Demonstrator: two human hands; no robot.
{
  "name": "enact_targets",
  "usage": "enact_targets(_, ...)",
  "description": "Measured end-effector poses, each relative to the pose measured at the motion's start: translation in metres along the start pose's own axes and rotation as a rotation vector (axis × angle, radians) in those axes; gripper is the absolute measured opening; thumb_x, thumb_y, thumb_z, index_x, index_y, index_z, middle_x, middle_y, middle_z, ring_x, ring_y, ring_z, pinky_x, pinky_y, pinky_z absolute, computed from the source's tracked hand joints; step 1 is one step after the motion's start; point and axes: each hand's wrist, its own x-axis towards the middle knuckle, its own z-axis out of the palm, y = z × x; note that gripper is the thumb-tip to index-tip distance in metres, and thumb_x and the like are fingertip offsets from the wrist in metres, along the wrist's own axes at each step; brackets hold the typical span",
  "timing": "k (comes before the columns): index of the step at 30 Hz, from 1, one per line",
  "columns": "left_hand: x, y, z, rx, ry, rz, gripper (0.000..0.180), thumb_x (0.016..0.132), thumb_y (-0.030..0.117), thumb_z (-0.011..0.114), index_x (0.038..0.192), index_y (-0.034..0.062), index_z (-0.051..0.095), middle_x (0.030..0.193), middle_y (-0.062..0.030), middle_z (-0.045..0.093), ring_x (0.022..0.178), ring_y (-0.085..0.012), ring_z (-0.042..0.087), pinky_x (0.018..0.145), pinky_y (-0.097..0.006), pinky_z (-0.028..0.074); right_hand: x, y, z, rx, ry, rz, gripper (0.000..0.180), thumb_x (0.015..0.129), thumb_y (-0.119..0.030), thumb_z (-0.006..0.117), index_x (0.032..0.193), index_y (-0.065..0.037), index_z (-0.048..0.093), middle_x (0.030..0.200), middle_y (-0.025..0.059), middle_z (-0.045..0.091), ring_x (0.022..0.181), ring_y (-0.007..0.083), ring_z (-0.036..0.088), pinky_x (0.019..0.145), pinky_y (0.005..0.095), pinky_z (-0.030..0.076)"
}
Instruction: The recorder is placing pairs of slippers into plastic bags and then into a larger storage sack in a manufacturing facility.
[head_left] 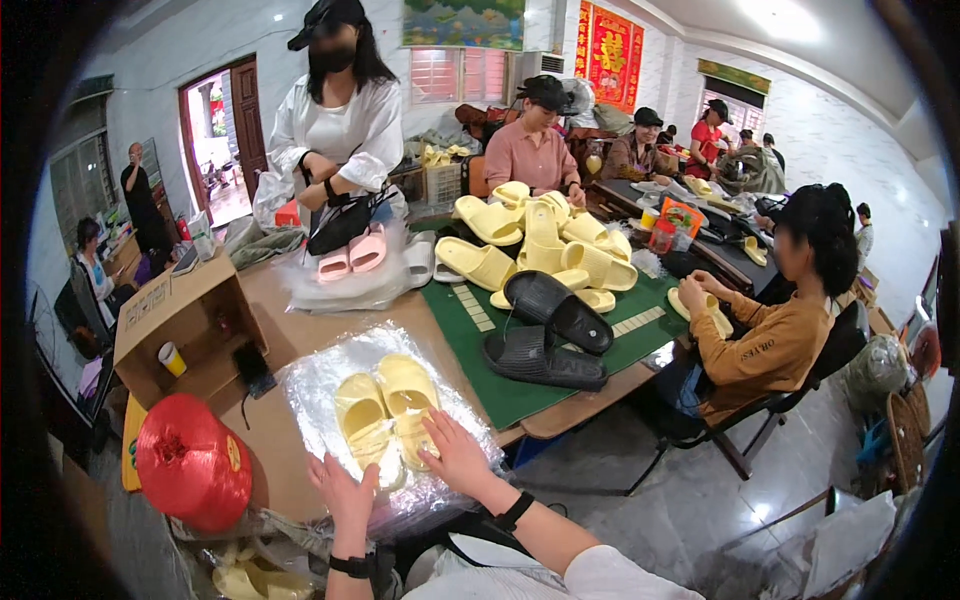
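A pair of pale yellow slide slippers [385, 405] lies side by side on a stack of shiny clear plastic bags [310, 375]. Film seems to cover their heel ends, though glare hides where its edge runs. My right hand [460, 455] is open, its fingertips touching the heel of the right slipper. Beside the left slipper's heel, my left hand [345, 492] rests on the plastic with fingers apart. Neither hand grips anything.
A red twine spool [195, 462] and an open cardboard box [190, 325] stand left. Yellow slippers [545, 240] pile up beyond black slides [545, 355] on a green mat [465, 385]. Across the table, a standing person [335, 130] is near pink slippers [352, 252]; a seated person [765, 335] handles a yellow slipper.
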Motion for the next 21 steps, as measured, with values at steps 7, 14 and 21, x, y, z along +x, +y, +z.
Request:
enact_targets(7, 0.008, 0.0, 0.006, 0.044, 0.002, -0.025, 0.099, 0.068, 0.046, 0.085, 0.135, -0.0146, 0.045, 0.145, -0.0421, 0.035, 0.137, -0.0537, 0.031, 0.115, -0.056, 0.027, 0.001, 0.005, -0.003, -0.022, 0.027, 0.007, 0.063, 0.098, -0.041, 0.057, 0.144, 0.0, 0.045, 0.155, 0.0202, 0.039, 0.143, 0.0365, 0.037, 0.115, 0.0445, 0.034)
enact_targets(14, 0.015, -0.007, 0.015, -0.029, 0.074, 0.099, 0.06, 0.066, 0.028, 0.087, 0.113, 0.0015, 0.059, 0.142, -0.0374, 0.042, 0.139, -0.0508, 0.027, 0.116, -0.057, 0.024, -0.001, 0.0, 0.0, 0.015, 0.038, -0.017, 0.062, 0.096, -0.038, 0.059, 0.144, -0.001, 0.045, 0.155, 0.0203, 0.039, 0.142, 0.0366, 0.038, 0.115, 0.0457, 0.033)
enact_targets(21, 0.029, 0.005, 0.026, -0.5, 0.055, 0.051, 0.046, 0.072, 0.005, 0.079, 0.109, 0.0002, 0.052, 0.111, -0.0176, 0.057, 0.097, -0.0322, 0.061, 0.086, -0.041, 0.051, -0.005, 0.001, 0.001, -0.017, 0.06, -0.002, 0.062, 0.097, -0.04, 0.056, 0.144, -0.001, 0.045, 0.155, 0.0203, 0.037, 0.141, 0.0361, 0.04, 0.115, 0.045, 0.034)
